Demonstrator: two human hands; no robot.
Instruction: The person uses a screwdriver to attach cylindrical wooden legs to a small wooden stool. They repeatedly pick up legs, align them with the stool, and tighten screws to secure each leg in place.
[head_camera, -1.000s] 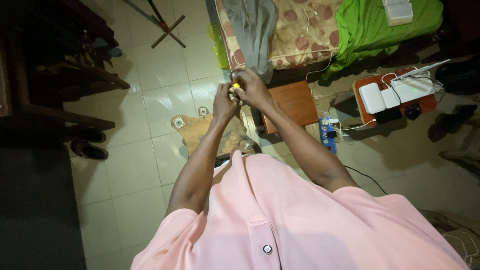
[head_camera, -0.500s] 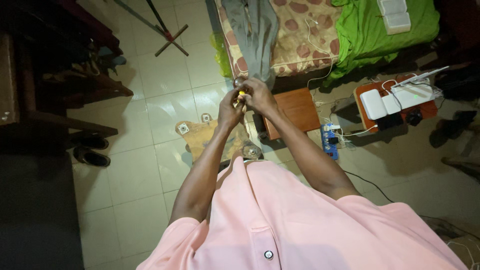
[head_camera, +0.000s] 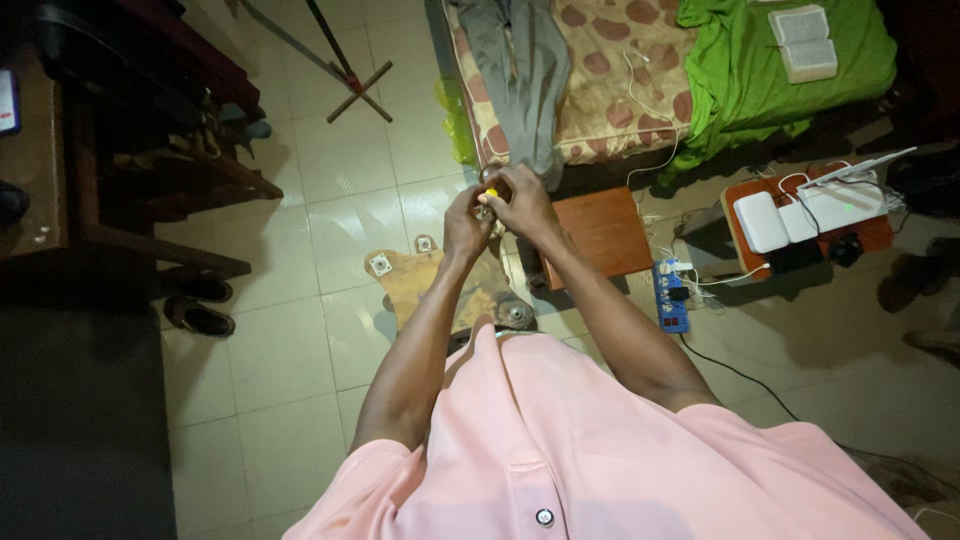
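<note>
Both of my hands are raised together in front of me, above the floor. My left hand (head_camera: 464, 218) and my right hand (head_camera: 521, 200) pinch a small yellow object (head_camera: 490, 194) between their fingertips. Most of that object is hidden by the fingers, so its shape cannot be made out. Below the hands a flat wooden board (head_camera: 425, 285) with small metal fittings lies on the tiled floor. A small brown wooden stool (head_camera: 605, 232) stands just right of my right forearm.
A mattress (head_camera: 600, 80) with spotted cover, grey trousers and a green cloth lies ahead. A blue power strip (head_camera: 672, 295) with cables sits on the floor at right, near a low table with white devices (head_camera: 800, 215). Dark furniture and shoes (head_camera: 200, 300) stand at left.
The view has shifted slightly; my hands stay together on the yellow object, with only small finger movements.
</note>
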